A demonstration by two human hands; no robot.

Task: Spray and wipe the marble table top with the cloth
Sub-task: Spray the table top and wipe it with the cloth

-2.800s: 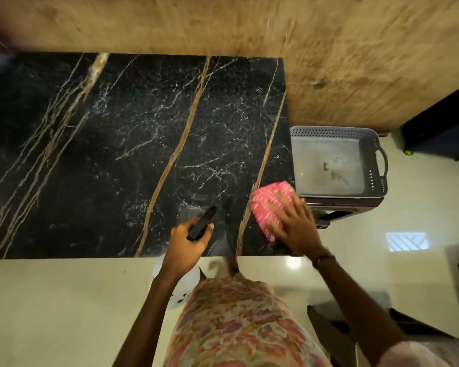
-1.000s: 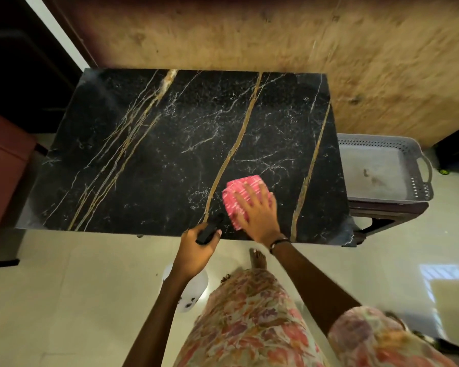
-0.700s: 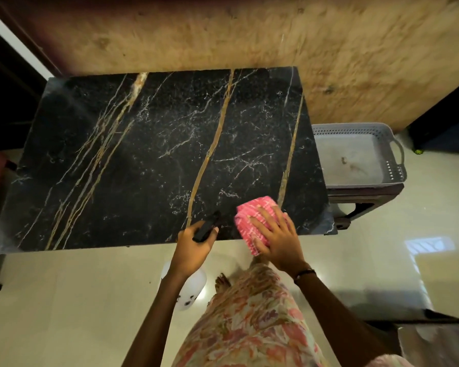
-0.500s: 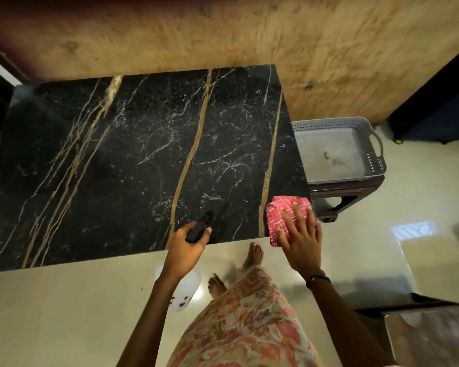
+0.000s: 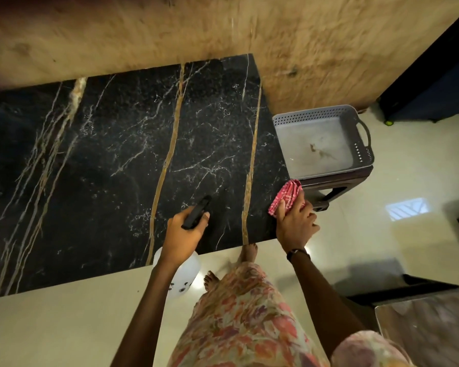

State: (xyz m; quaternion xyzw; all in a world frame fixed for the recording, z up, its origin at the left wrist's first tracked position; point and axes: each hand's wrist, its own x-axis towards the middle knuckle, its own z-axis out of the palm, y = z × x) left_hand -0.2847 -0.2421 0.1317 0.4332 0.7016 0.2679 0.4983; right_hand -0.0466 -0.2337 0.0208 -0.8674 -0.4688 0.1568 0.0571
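The black marble table top (image 5: 112, 165) with gold veins fills the left and middle of the head view. My left hand (image 5: 183, 234) grips a spray bottle, its black trigger head (image 5: 196, 211) over the table's near edge and its white body (image 5: 182, 279) hanging below the edge. My right hand (image 5: 294, 223) holds the bunched pink checked cloth (image 5: 288, 196) at the table's right near corner, partly past the edge.
A grey plastic basket (image 5: 321, 115) sits on a dark stool (image 5: 337, 186) just right of the table. A tan wall runs behind. Pale glossy floor tiles lie around my feet (image 5: 248, 254). A dark object stands at the far right.
My right hand has wiped the cloth from the table's middle front rightward to the right corner and bunched it up at the edge. My left hand has kept hold of the bottle.
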